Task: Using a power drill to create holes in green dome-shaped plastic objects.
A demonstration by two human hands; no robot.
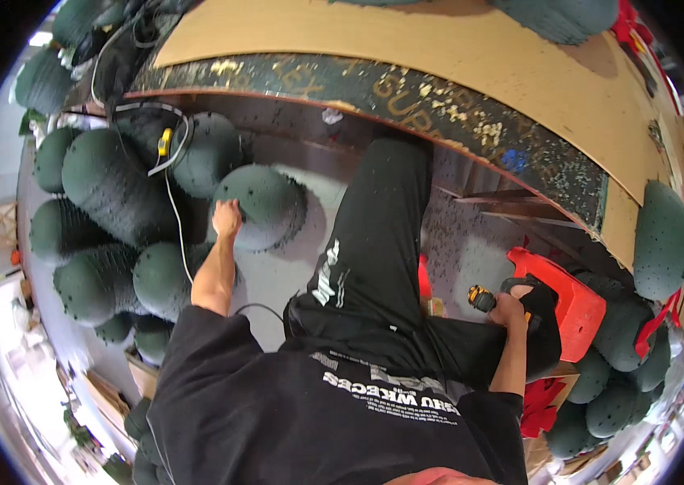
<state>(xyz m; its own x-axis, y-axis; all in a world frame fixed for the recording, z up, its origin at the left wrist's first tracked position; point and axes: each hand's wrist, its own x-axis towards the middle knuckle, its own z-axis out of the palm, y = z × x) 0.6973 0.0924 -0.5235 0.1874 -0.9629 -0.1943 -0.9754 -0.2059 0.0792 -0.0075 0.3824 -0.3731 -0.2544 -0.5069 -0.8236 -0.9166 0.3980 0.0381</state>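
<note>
My left hand (227, 218) is closed, its fingers curled against the left side of a dark green rounded dome (265, 206) dotted with small black nubs. Whatever those fingers pinch is hidden. The dome lies on the grey floor, left of my outstretched leg. On my right side, my right hand (507, 310) is wrapped round a yellow and black cordless drill (482, 298). Its chuck end points left, above my bent leg. More green domes (99, 182) of the same kind are heaped beyond my left hand.
A worn wooden bench (407, 97) with a tan board (439, 40) spans the far side. To the right are a red plastic stool (572, 311) and more green domes (617, 323). A white cable (175, 202) and a yellow tape measure (165, 142) lie among the left heap.
</note>
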